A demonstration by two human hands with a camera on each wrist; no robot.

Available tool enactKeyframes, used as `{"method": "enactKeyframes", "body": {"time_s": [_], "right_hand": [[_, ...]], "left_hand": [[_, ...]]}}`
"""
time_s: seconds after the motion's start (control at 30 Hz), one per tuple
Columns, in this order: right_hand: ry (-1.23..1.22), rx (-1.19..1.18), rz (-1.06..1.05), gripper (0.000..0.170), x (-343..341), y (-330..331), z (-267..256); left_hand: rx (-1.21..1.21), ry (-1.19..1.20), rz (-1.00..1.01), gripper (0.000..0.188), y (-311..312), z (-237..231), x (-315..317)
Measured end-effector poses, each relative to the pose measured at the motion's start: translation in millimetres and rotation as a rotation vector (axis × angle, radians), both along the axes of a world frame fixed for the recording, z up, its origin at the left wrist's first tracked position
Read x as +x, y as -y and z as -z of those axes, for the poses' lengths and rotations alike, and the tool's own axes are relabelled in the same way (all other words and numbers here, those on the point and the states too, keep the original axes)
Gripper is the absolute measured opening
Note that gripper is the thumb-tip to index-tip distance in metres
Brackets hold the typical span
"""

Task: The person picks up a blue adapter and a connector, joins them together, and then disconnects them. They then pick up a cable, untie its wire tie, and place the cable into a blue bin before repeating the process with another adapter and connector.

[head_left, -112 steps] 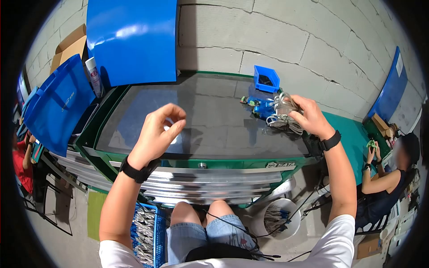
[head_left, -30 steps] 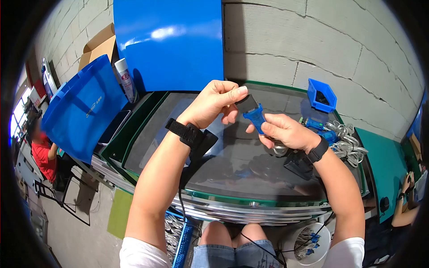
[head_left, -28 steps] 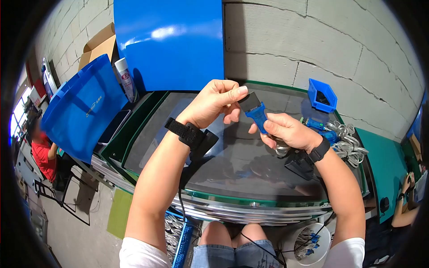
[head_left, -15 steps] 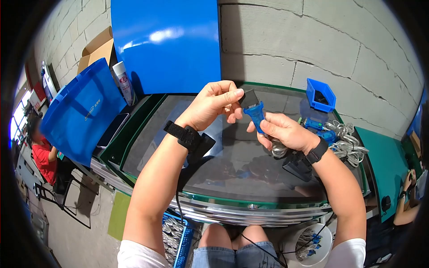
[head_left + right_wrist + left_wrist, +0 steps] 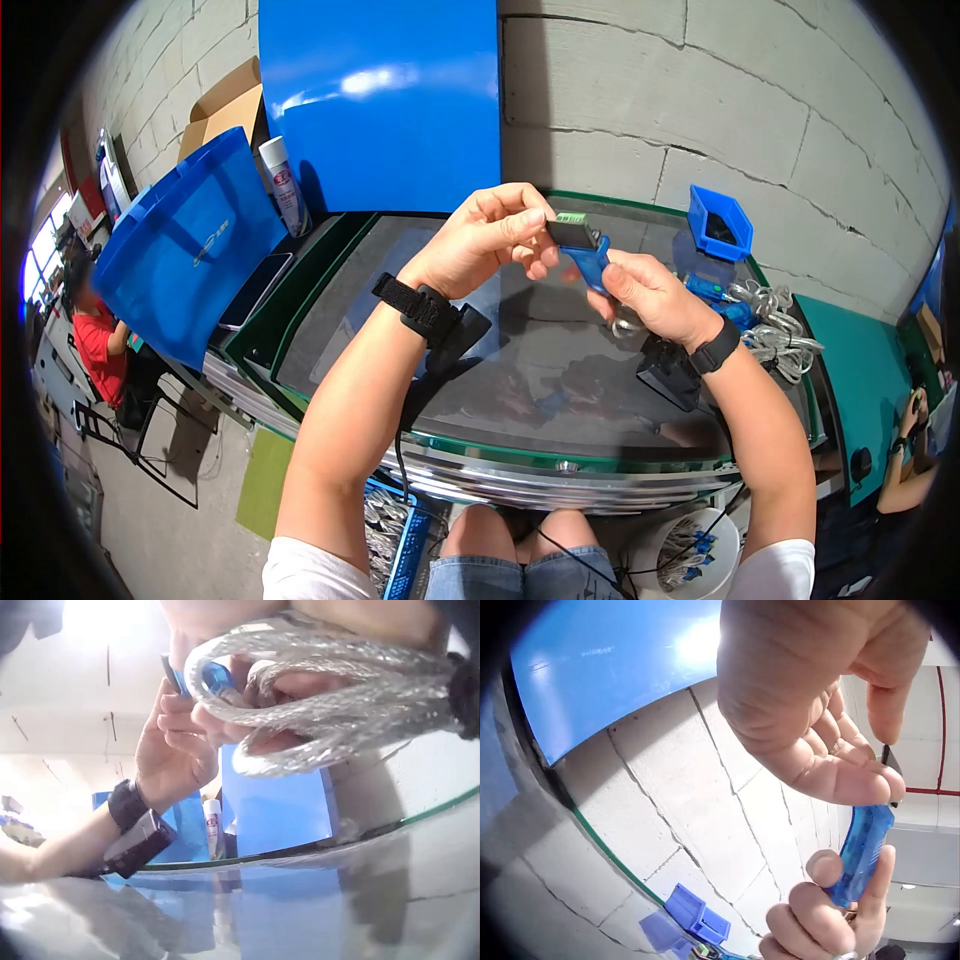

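My left hand (image 5: 490, 240) pinches a flat black connector piece (image 5: 573, 236) between thumb and fingers. Along its upper edge runs a green terminal strip (image 5: 571, 217). Right at the black piece's lower side is a translucent blue cable connector (image 5: 592, 266), gripped by my right hand (image 5: 655, 300). In the left wrist view, the blue connector (image 5: 866, 851) stands upright between the fingers of both hands, and a thin dark edge (image 5: 889, 759) shows above it. A bundled, clear-jacketed silver cable (image 5: 330, 697) hangs in loops beside my right hand in the right wrist view.
On the dark worktop (image 5: 480, 400) lie more coiled cables (image 5: 775, 335) with blue connectors, at right. Behind them stands a blue bin (image 5: 720, 225). A spray can (image 5: 285, 185) and blue bag (image 5: 185, 250) are at left. Below are a blue basket (image 5: 410, 555) and white bucket (image 5: 725, 545) of cables.
Earlier my left hand was empty and my right hand was at the cable pile. Both hands now meet mid-worktop with the connector. In the last half second the black piece tilted, exposing its green strip.
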State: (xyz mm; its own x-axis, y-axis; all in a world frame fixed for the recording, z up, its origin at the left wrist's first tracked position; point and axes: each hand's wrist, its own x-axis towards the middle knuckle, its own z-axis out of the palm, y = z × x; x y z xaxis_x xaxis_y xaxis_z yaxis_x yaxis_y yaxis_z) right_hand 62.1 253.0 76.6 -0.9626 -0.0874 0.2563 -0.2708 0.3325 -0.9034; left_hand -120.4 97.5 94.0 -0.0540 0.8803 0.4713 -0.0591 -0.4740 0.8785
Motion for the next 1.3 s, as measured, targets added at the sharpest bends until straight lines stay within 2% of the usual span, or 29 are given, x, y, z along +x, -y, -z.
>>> {"method": "enactKeyframes", "body": {"time_s": [0.07,0.1,0.17,0.23,0.3,0.43,0.5,0.63,0.7,0.8,0.87,1.1,1.23,1.3], "right_hand": [[-0.144,0.174,0.236,0.031,4.0,6.2,-4.8],[-0.145,0.177,0.234,0.031,1.9,6.3,-4.4],[-0.593,0.514,0.4,0.028,-2.7,6.5,-1.5],[-0.643,0.523,0.434,0.031,-2.2,6.6,-4.3],[-0.694,0.704,0.5,0.033,-0.6,2.6,-7.7],[-0.758,0.77,0.578,0.035,-0.9,1.7,-10.1],[-0.812,0.805,0.658,0.036,-0.2,1.7,-11.2],[-0.783,0.753,0.685,0.034,-1.8,-3.3,-6.7],[-0.687,0.665,0.586,0.034,-5.7,-10.3,0.8],[-0.634,0.697,0.494,0.034,-10.3,-13.9,5.1],[-0.639,0.709,0.476,0.034,-11.2,-14.7,5.3],[-0.618,0.706,0.436,0.032,-11.7,-12.7,4.3],[-0.673,0.807,0.462,0.032,-10.1,-12.8,1.1],[-0.692,0.901,0.569,0.035,-8.5,-10.8,-1.7]], "left_hand": [[0.023,-0.006,0.021,0.027,1.9,-2.7,1.8],[0.044,-0.01,0.043,0.03,2.6,-3.9,2.2],[0.05,-0.014,0.049,0.029,3.1,-4.0,0.1],[0.054,-0.017,0.055,0.029,3.2,-3.0,0.4],[0.032,-0.01,0.055,0.032,1.6,-2.3,3.5],[0.019,-0.002,0.046,0.032,1.4,-3.3,4.9],[0.061,-0.039,-0.019,0.046,-1.2,-1.2,4.7],[0.105,-0.055,-0.104,0.048,-2.8,-2.2,15.1],[0.088,-0.075,-0.023,0.047,-4.4,-0.1,15.0],[0.084,-0.08,0.036,0.04,-6.6,2.0,16.3],[0.077,-0.068,0.04,0.035,-6.1,2.0,18.7],[0.088,-0.106,0.059,0.037,-5.0,0.6,19.0],[0.083,-0.104,0.02,0.04,-3.9,-0.2,19.7],[0.095,-0.112,-0.017,0.041,-5.3,0.6,18.8]]}}
